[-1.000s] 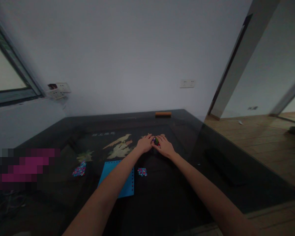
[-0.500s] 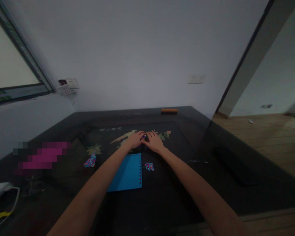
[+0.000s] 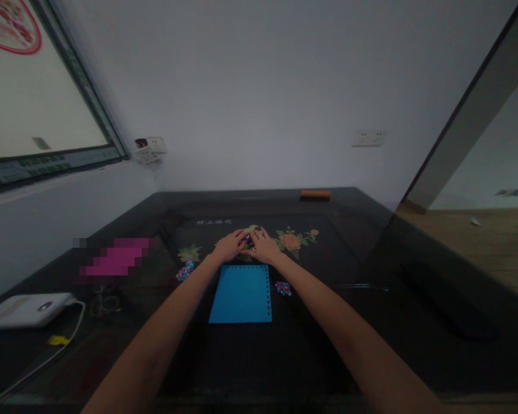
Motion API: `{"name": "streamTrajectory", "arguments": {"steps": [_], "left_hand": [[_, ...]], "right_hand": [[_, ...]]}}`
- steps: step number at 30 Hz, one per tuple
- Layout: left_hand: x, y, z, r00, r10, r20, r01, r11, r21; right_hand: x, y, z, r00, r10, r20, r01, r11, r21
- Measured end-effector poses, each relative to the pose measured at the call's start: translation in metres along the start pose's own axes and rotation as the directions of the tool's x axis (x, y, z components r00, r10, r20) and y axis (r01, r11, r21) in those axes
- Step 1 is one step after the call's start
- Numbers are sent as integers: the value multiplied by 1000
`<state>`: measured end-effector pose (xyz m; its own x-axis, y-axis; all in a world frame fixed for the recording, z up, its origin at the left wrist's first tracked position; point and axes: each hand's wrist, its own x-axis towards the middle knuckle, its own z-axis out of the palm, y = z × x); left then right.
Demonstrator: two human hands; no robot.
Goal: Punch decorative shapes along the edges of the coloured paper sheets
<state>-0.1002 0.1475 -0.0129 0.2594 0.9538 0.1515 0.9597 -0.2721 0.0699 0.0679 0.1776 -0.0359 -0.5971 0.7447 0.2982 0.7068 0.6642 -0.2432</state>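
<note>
My left hand [image 3: 229, 245] and my right hand [image 3: 264, 246] rest close together on the dark table, fingertips nearly meeting. Both are cupped, with fingers spread around a cluster of small purple and green pieces [image 3: 247, 240], partly hidden and too small to name. Small white-and-dark spots show at my right fingers. Nearer to me lies a blue sheet [image 3: 242, 296], with small dark reddish dots along its top and right edges. A small pile of pink and blue bits [image 3: 284, 288] sits right of the sheet. Beside my left forearm is another similar pile [image 3: 185, 271].
The glossy black table [image 3: 328, 356] has printed flowers [image 3: 290, 240]. At left are a white device [image 3: 28, 310] with a cable, a yellow tag [image 3: 59, 340] and a pixelated magenta patch [image 3: 118, 257]. An orange-brown bar [image 3: 315, 194] lies by the wall.
The view has shifted left, so the table and its things appear further right. My hands stay together around the small pieces, and more of the blue sheet shows between my forearms.
</note>
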Motion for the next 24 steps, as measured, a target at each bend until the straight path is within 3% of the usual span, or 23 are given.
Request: {"name": "streamTrajectory", "arguments": {"steps": [16, 24], "left_hand": [[-15, 18, 0, 974, -221, -53, 224, 973, 58], [-14, 19, -5, 966, -245, -77, 250, 967, 55]], "right_hand": [[-2, -6, 5, 997, -80, 16, 79, 995, 54], [-2, 7, -2, 994, -106, -30, 110, 980, 163]]}}
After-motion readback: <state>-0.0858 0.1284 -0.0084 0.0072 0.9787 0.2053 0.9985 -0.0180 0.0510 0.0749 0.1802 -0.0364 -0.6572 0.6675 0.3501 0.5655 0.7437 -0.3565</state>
